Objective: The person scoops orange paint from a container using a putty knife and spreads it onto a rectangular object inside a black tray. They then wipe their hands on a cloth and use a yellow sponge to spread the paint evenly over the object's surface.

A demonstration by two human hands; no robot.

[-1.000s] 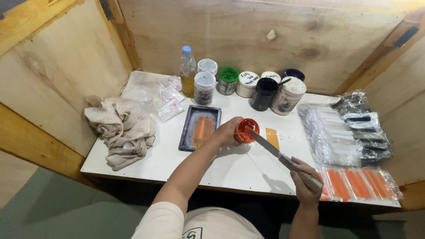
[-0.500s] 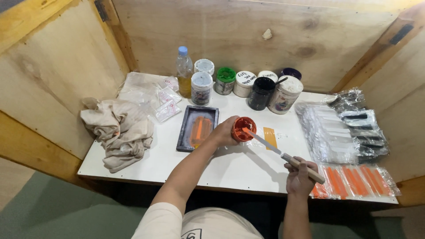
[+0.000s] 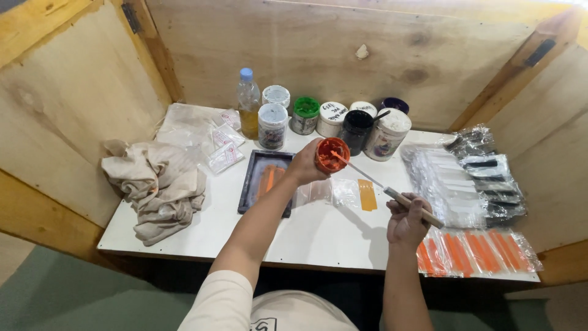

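We see the left hand [image 3: 306,162] wrapped around a tilted orange paint jar [image 3: 331,155] held above the white table [image 3: 318,233], beside the dark tray [image 3: 264,181], the right hand [image 3: 405,219] gripping a palette knife [image 3: 384,189], blade tip inside the jar.

A craft workshop booth: plywood walls [image 3: 294,43], paint jars [image 3: 334,119], packed strips [image 3: 478,251].

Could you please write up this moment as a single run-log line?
left hand: holds tilted orange paint jar | right hand: holds palette knife, blade tip inside jar | below: white table | beside: dark tray
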